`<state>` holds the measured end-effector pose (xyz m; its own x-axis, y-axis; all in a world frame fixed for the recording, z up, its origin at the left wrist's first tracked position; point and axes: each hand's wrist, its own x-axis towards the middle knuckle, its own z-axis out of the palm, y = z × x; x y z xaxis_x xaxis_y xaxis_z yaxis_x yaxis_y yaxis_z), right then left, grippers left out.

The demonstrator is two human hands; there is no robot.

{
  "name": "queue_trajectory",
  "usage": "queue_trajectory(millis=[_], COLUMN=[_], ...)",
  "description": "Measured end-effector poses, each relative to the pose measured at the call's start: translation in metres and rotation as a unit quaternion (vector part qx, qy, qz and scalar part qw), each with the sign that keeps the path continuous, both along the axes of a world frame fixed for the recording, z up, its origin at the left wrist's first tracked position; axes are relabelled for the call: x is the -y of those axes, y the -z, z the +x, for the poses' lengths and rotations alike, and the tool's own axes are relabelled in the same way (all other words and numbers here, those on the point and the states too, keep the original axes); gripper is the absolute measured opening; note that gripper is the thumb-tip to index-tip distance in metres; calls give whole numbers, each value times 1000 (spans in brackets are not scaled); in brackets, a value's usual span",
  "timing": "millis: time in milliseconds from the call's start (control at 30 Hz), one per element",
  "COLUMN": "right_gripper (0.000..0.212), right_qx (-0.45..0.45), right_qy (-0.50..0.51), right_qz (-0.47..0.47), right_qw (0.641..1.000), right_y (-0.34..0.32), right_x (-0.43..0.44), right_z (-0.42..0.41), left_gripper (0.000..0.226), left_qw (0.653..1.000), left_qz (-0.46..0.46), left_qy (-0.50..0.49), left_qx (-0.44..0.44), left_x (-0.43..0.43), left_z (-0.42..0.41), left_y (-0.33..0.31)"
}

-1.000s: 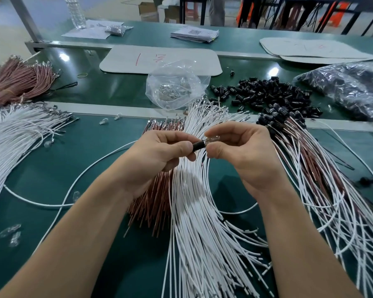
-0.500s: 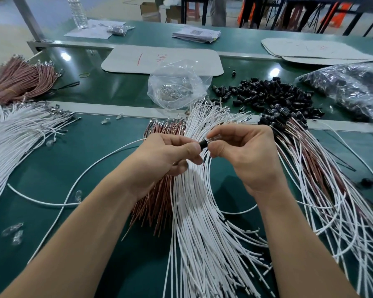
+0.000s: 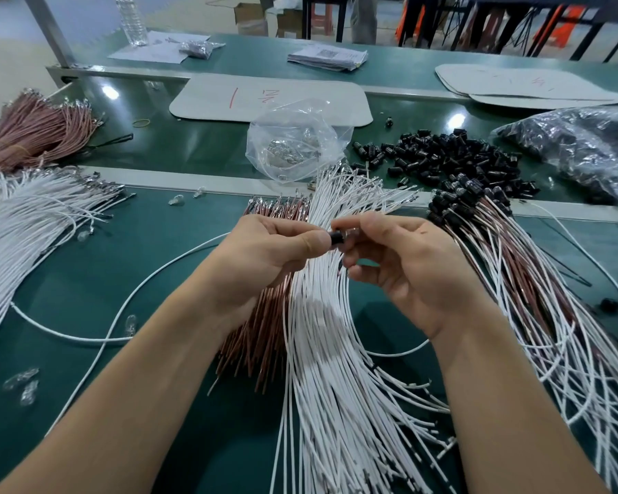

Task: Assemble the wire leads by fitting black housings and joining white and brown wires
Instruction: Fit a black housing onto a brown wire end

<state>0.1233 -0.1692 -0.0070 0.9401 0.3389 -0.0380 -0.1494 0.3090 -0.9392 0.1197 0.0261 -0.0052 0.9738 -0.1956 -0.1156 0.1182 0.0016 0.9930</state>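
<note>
Left hand [image 3: 272,251]: fingers curled tight, thumb and forefinger pinching one end of a black housing [image 3: 336,238].
Right hand [image 3: 407,269]: narrow pinch on the housing's other end, remaining fingers loosely curled.
Housing: held above the white wires [image 3: 329,369], brown wires [image 3: 264,333] just beside them.
Loose housings [image 3: 443,155]: heaped beyond, beside a clear bag [image 3: 293,140].

Water bottle [image 3: 132,21], paper stack [image 3: 327,58]
</note>
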Motion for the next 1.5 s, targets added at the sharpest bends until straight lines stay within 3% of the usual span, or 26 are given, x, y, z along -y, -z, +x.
queue_trajectory(millis=[133,400,567,733,967,1233,1367,1433,1500], right_gripper=[26,21,21,22,31,27,34,39,31], right_qx=[-72,-84,-80,-104,-121,-115,-118,-108,-80], right_qy=[-16,-9,43,35,-13,-9,37,67,55], right_qz=[48,66,68,55,93,95,66,34,-2], right_qw=[996,994,994,992,988,989,990,991,995], right_y=[0,3,0,1,0,1,3,4,5], right_x=[-9,-18,-18,-17,-22,-18,-24,-26,-25], right_z=[-3,-9,-6,-6,-9,-10,-7,-4,-4], left_gripper=[20,3,21,11,25,20,12,19,28], left_qw=[1000,999,1000,1000,999,999,996,994,992], left_qz=[-21,-36,-8,22,-21,-29,-16,5,-1], left_qy=[12,25,4,1,-24,-30,-83,-110,-125], left_qx=[-11,-8,15,14,-11,-2,-2,7,21], left_x=[-2,-3,6,7,9,12,20,24,24], left_z=[-1,-3,0,-2,-6,-8,-5,-3,-2], left_y=[-2,3,1,3,0,4,8,10,10])
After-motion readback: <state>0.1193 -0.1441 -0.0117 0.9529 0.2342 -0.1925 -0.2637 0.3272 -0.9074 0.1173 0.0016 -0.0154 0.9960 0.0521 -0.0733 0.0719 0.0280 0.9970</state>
